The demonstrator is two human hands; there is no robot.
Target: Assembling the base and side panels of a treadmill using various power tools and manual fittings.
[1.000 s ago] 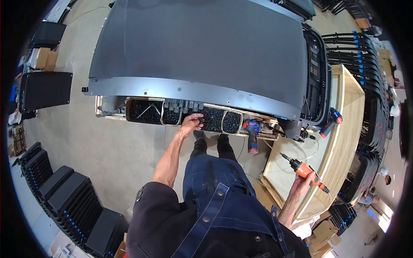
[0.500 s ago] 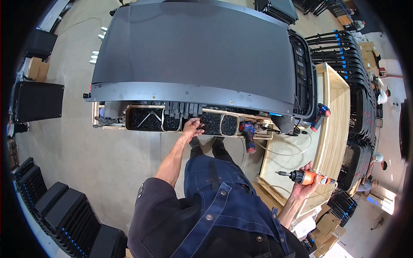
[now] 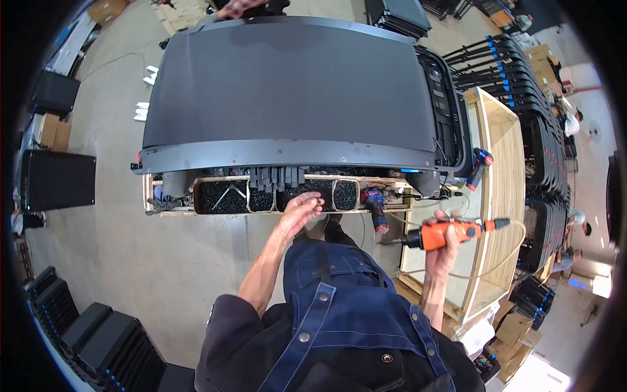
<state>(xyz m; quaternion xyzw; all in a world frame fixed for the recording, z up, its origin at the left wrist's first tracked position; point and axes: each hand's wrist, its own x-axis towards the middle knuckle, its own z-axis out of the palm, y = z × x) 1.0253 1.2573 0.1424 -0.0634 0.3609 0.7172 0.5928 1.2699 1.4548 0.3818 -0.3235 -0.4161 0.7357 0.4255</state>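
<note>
My right hand is wrapped round an orange power screwdriver with a black nose and a long bit pointing left; a pale hose or cord trails from its back end. My left hand is over the row of parts bins, thumb and fingers pinched together; anything between the fingertips is too small to make out. Beneath it lies a bin of small dark screws. Beside that are a bin of black round pieces and another such bin. Ahead stands a large dark grey panel with a metal front edge.
A red-and-blue cordless drill hangs at the bins' right end. Another cordless tool rests by the wooden crate. Black frames are stacked at right, dark panels at lower left. A co-worker's sleeve shows beyond the panel.
My left hand has lifted out of the screw bin, its fingers pinched. My right hand has brought the screwdriver up and inward. A co-worker's sleeve has appeared at the far edge.
</note>
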